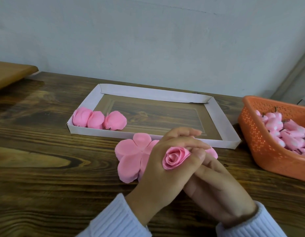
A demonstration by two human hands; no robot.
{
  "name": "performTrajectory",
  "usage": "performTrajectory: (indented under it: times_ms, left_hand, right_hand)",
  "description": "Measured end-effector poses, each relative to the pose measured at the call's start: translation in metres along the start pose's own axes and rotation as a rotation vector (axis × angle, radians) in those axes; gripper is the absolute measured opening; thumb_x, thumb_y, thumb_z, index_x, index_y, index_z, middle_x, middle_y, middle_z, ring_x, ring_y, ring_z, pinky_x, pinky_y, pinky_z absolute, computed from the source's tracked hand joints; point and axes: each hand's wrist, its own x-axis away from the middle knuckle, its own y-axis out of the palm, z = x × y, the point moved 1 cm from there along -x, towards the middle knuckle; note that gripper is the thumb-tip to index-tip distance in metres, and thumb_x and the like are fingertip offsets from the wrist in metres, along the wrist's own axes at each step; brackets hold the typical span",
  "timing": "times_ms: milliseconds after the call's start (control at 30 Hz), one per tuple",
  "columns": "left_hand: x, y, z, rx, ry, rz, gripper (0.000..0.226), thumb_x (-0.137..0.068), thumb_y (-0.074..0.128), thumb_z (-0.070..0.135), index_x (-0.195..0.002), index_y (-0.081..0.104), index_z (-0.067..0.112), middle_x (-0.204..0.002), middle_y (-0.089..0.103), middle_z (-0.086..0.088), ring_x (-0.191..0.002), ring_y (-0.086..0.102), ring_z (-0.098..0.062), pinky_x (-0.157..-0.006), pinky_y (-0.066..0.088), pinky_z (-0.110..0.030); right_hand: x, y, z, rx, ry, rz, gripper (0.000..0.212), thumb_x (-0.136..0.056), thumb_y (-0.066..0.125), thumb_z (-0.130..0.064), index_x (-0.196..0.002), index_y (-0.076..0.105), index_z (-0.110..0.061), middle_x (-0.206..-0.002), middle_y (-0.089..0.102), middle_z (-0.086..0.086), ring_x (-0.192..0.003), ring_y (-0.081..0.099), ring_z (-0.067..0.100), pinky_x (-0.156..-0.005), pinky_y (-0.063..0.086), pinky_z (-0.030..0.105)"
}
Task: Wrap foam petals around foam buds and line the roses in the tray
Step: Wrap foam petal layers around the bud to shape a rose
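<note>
A pink foam rose point(174, 157) shows its spiral top between my two hands, just in front of the tray. My left hand point(165, 161) curls round it from the left, fingers over the top. My right hand point(218, 182) lies under and behind the left one, its fingers closed against the rose's far side. A stack of flat pink foam petal sheets point(129, 154) lies on the table under my hands. Three wrapped pink roses point(98, 119) sit in a row at the near left corner of the white cardboard tray point(148, 93).
An orange perforated plastic basket point(261, 144) holding several pink foam buds point(283, 132) with dark stems stands at the right. A lighter wooden board point(9, 74) overhangs the far left of the dark wooden table point(45, 168). A pale wall rises behind.
</note>
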Motion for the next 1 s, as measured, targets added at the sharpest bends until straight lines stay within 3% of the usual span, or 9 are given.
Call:
performTrajectory:
  times_ms: [133, 267, 433, 500, 567, 700, 833, 933, 1000]
  left_hand:
    - [0.001, -0.001, -0.001, 0.012, -0.003, -0.045, 0.020, -0.077, 0.060, 0.030, -0.089, 0.074, 0.023, -0.115, 0.064, 0.008, -0.113, 0.059, -0.009, -0.092, 0.048, -0.024]
    - [0.000, 0.001, 0.003, -0.015, 0.022, 0.009, 0.018, -0.076, 0.063, 0.027, -0.089, 0.074, 0.020, -0.113, 0.065, 0.003, -0.110, 0.061, -0.012, -0.086, 0.052, -0.027]
    - [0.001, -0.004, 0.008, 0.049, -0.056, 0.004, 0.027, -0.078, 0.058, 0.037, -0.092, 0.074, 0.019, -0.115, 0.065, 0.011, -0.110, 0.061, -0.013, -0.064, 0.060, -0.035]
    - [0.005, 0.006, 0.018, 0.024, -0.083, -0.045, 0.034, -0.088, 0.054, 0.026, -0.111, 0.070, 0.008, -0.122, 0.065, 0.000, -0.116, 0.058, -0.025, -0.065, 0.051, -0.016]
    - [0.005, 0.003, 0.021, 0.005, -0.157, -0.015, 0.034, -0.093, 0.050, 0.018, -0.121, 0.066, 0.008, -0.123, 0.064, -0.011, -0.120, 0.051, -0.040, -0.076, 0.043, -0.016]
    - [-0.004, -0.008, 0.001, 0.132, -0.067, 0.018, 0.030, -0.083, 0.055, 0.034, -0.095, 0.073, 0.014, -0.116, 0.067, -0.004, -0.116, 0.058, -0.021, -0.097, 0.044, -0.044]
    - [-0.007, -0.011, -0.007, 0.190, -0.127, 0.114, 0.020, -0.077, 0.058, 0.041, -0.088, 0.069, 0.028, -0.106, 0.070, 0.003, -0.105, 0.064, -0.018, -0.095, 0.049, -0.048]
    - [-0.009, -0.010, -0.009, 0.283, -0.118, 0.244, 0.039, -0.075, 0.057, 0.049, -0.106, 0.060, 0.026, -0.100, 0.070, 0.004, -0.103, 0.064, -0.022, -0.093, 0.050, -0.048]
    - [-0.009, -0.013, -0.011, 0.314, -0.091, 0.411, 0.047, -0.072, 0.054, 0.054, -0.115, 0.052, 0.033, -0.103, 0.069, 0.008, -0.103, 0.064, -0.014, -0.088, 0.051, -0.037]
  right_hand:
    - [0.000, -0.002, 0.002, 0.053, 0.027, 0.082, 0.034, -0.088, 0.053, -0.015, -0.113, 0.064, 0.005, -0.118, 0.063, 0.023, -0.110, 0.061, 0.029, -0.088, 0.052, 0.039]
    - [0.002, -0.003, 0.000, 0.128, -0.089, 0.036, 0.034, -0.084, 0.067, -0.009, -0.115, 0.063, 0.004, -0.109, 0.066, 0.023, -0.098, 0.065, 0.032, -0.079, 0.055, 0.031]
    - [0.001, 0.000, -0.002, 0.361, -0.202, 0.064, 0.036, -0.077, 0.078, -0.036, -0.110, 0.069, -0.023, -0.095, 0.067, 0.008, -0.077, 0.049, 0.030, -0.064, 0.035, 0.034]
    - [-0.009, 0.007, 0.008, 0.535, -0.204, 0.117, 0.021, -0.092, 0.055, -0.052, -0.106, 0.067, -0.044, -0.097, 0.068, -0.021, -0.081, 0.059, -0.002, -0.069, 0.040, 0.020]
    - [-0.016, 0.008, 0.007, 0.704, -0.202, 0.168, 0.031, -0.097, 0.031, -0.054, -0.105, 0.061, -0.054, -0.096, 0.061, -0.041, -0.089, 0.055, -0.022, -0.074, 0.041, -0.001]
    - [-0.009, 0.015, -0.041, 0.724, -0.013, -0.143, 0.028, -0.090, 0.062, -0.009, -0.117, 0.057, -0.011, -0.097, 0.073, -0.009, -0.080, 0.068, 0.001, -0.065, 0.053, 0.021]
    - [-0.021, 0.020, -0.057, 1.091, 0.175, -0.153, 0.020, -0.085, 0.070, -0.020, -0.104, 0.069, -0.025, -0.088, 0.073, 0.006, -0.065, 0.063, 0.035, -0.054, 0.048, 0.039]
    - [-0.036, 0.021, -0.065, 1.222, 0.275, -0.167, 0.019, -0.084, 0.072, -0.023, -0.097, 0.068, -0.011, -0.086, 0.071, 0.015, -0.074, 0.067, 0.033, -0.067, 0.056, 0.042]
    - [-0.051, 0.025, -0.073, 1.061, 0.293, -0.131, 0.007, -0.084, 0.071, -0.016, -0.089, 0.070, -0.012, -0.084, 0.073, 0.011, -0.073, 0.069, 0.018, -0.064, 0.056, 0.028]
